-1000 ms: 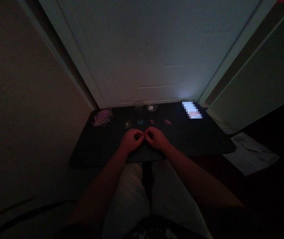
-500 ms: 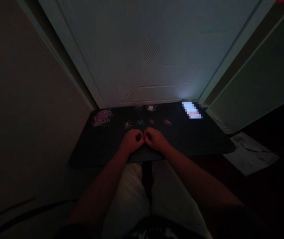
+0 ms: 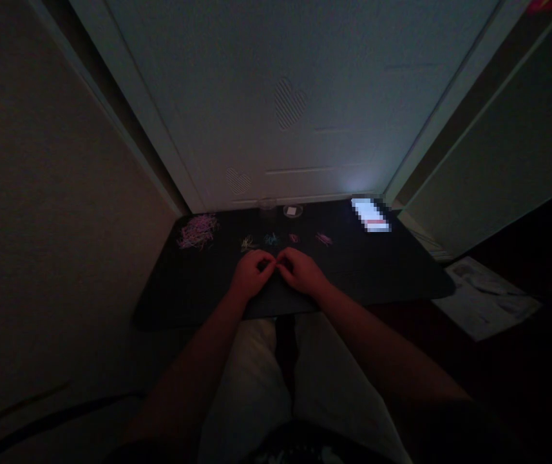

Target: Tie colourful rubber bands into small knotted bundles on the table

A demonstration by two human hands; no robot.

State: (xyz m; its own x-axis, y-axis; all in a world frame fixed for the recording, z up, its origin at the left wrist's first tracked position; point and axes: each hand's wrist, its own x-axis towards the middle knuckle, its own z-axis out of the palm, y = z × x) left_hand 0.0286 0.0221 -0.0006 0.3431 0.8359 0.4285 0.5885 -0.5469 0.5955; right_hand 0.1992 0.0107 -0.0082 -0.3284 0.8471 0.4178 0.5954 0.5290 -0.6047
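Note:
My left hand [image 3: 253,273] and my right hand [image 3: 299,270] meet fingertip to fingertip over the near middle of the dark table [image 3: 179,293]. Both are closed, thumbs and fingers pinched together; whatever they hold is too small and dim to make out. Just beyond my knuckles lies a row of small piles of thin strands: a yellowish pile [image 3: 247,243], a blue pile [image 3: 271,239], a small pink pile [image 3: 294,238] and a magenta pile [image 3: 324,239]. A larger heap of mixed pink and purple strands [image 3: 198,231] sits at the table's left end.
Along the back edge stand a clear cup [image 3: 268,206] and a round clear lid [image 3: 293,211] with a white square on it. A glowing, blurred-out phone [image 3: 371,214] lies at the back right. A pale door [image 3: 208,96] rises behind. Papers [image 3: 488,299] lie at lower right.
My fingers have shifted slightly: the rounded gaps inside both hands look narrower, and the fingertips meet a little farther forward. The piles stay as they were.

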